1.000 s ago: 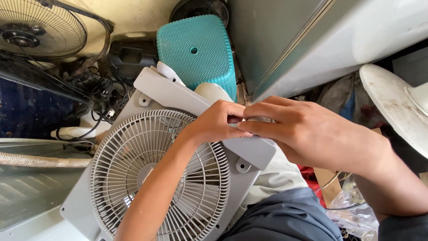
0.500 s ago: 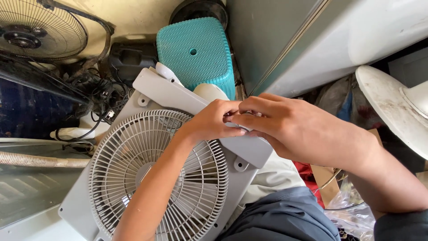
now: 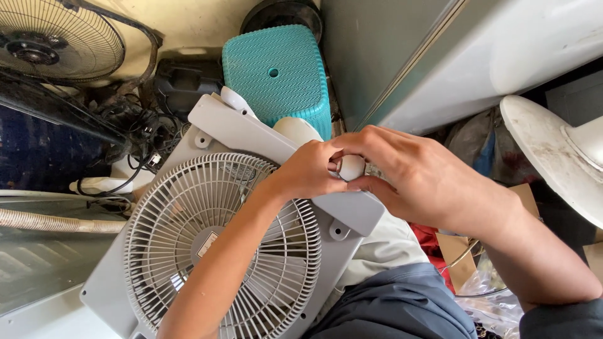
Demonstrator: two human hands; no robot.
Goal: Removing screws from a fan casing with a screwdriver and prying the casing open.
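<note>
Hands: left hand (image 3: 311, 171) and right hand (image 3: 418, 179) pinch closed on white knob (image 3: 352, 167) at grey box fan (image 3: 213, 251) top edge; teal stool (image 3: 276, 72) stands behind.

White knob (image 3: 352, 166) mostly hidden under both hands' fingers; box fan (image 3: 220, 251) bottom corner cut off by frame edge.

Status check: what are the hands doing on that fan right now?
Left hand and right hand both pinching a white round knob. Grey square plastic box fan tilted on the lap. Teal woven plastic stool behind, clear of the hands.
</note>
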